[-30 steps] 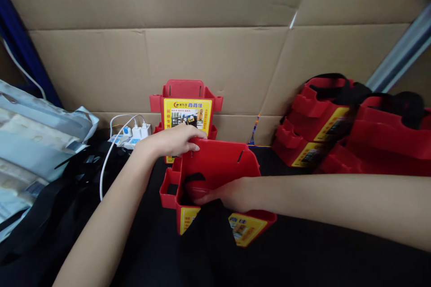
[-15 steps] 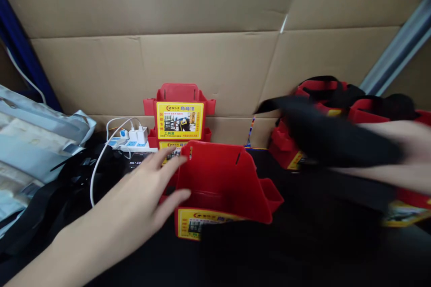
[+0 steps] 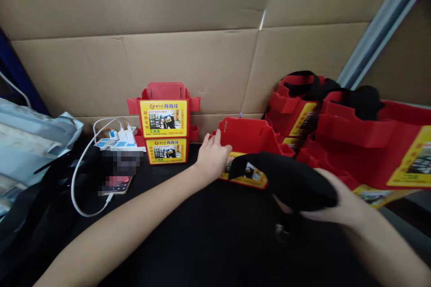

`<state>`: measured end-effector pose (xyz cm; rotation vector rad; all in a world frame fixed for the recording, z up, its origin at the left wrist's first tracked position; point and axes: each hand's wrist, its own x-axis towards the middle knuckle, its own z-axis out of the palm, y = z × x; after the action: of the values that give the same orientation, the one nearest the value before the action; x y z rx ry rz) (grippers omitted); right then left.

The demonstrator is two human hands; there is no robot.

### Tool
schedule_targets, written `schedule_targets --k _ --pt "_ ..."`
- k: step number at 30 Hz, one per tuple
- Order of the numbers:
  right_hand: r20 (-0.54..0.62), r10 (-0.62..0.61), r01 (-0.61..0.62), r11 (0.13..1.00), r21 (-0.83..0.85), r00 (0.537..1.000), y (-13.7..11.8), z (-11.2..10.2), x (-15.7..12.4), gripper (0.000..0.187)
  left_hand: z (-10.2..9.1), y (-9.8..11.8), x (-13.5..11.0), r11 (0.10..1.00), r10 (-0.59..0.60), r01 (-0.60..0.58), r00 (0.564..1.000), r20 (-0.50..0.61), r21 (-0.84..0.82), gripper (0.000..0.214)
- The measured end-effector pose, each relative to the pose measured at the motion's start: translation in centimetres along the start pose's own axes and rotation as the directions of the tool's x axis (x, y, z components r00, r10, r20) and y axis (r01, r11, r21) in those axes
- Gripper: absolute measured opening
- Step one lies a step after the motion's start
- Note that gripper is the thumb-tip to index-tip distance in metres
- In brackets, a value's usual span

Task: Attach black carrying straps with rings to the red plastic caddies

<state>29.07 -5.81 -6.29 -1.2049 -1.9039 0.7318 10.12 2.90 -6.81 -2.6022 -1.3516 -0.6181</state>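
Observation:
My left hand (image 3: pixel 213 156) grips the left side of a red plastic tool box (image 3: pixel 247 136), fingers at its wall and thumb toward the front. The box stands upright with a yellow printed label on its front, partly covered by black webbing. My right hand (image 3: pixel 340 199) is closed around a folded black strap (image 3: pixel 292 179), held in front of and to the right of that box. A small shiny piece, perhaps a buckle, hangs blurred below the strap. The right hand's fingertips are mostly hidden behind the webbing.
Two stacked red tool boxes (image 3: pixel 164 119) stand at centre left. Several more with black straps (image 3: pixel 367 103) are piled at right. A power strip (image 3: pixel 117 143), a charging phone (image 3: pixel 116 184), black straps and plastic-wrapped packs (image 3: pixel 32 143) lie left. A cardboard wall (image 3: pixel 188 67) closes the back.
The single red tool box has moved back and right, with my left hand now gripping it. My right hand has brought the black strap lower and closer to the middle. The view has shifted right.

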Motion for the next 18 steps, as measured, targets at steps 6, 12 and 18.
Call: schedule_targets --k 6,12,18 --pt "0.178 0.084 -0.094 0.994 0.05 0.98 1.5 1.0 2.8 0.03 1.4 -2.9 4.3 0.997 -0.076 0.076 0.997 0.011 0.001 0.031" --pt "0.084 0.182 -0.195 0.962 0.193 0.98 3.9 2.7 2.9 0.039 1.4 -4.1 4.5 0.99 -0.134 0.133 0.991 -0.023 -0.035 0.032" --pt "-0.078 0.228 -0.187 0.916 0.356 0.971 4.4 4.9 2.8 0.04 0.7 -2.3 -0.7 0.942 -0.074 0.056 0.996 -0.044 -0.33 0.053"
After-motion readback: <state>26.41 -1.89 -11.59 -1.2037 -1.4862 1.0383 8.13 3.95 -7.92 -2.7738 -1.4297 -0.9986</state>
